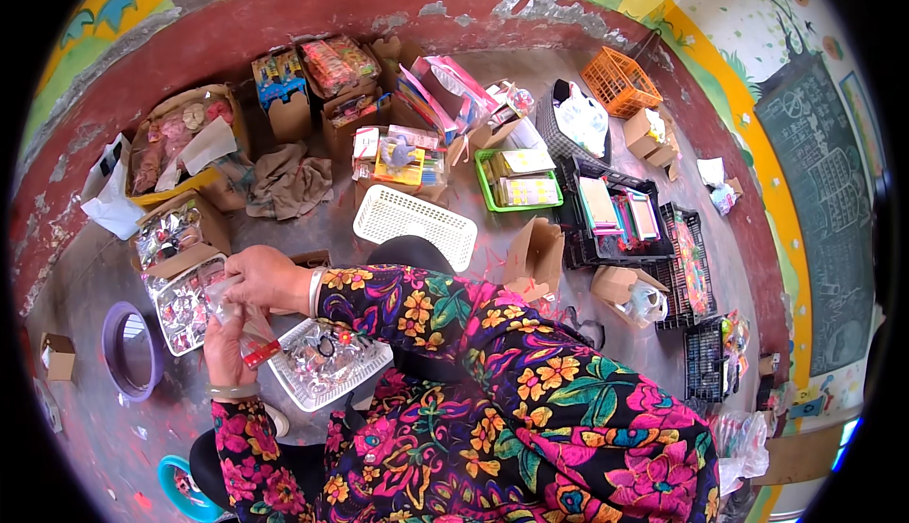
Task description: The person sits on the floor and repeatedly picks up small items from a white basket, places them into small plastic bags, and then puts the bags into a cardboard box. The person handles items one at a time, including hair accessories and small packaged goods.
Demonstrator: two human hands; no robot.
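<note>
Both hands meet over the floor at the left, fingers pinched on a small clear plastic packet (256, 345) with a red strip along its lower end. My right hand (263, 275) grips its top from above, with a white bracelet on the wrist. Below it, my left hand (225, 345) holds the packet's side, fingers closed. Just right of the hands, a white plastic basket (301, 400) holds small shiny packets and some dark rings. Partly behind the hands stands another white basket (182, 351) with similar small packets. The packet's contents are too small to make out.
A purple basin (157, 386) and a teal basin (170, 474) stand at the left. Beyond the hands sit a cardboard box (210, 223) of packets and a white tray (417, 203). Further right are a green basket (490, 203), black crates (589, 256) and an orange crate (620, 78).
</note>
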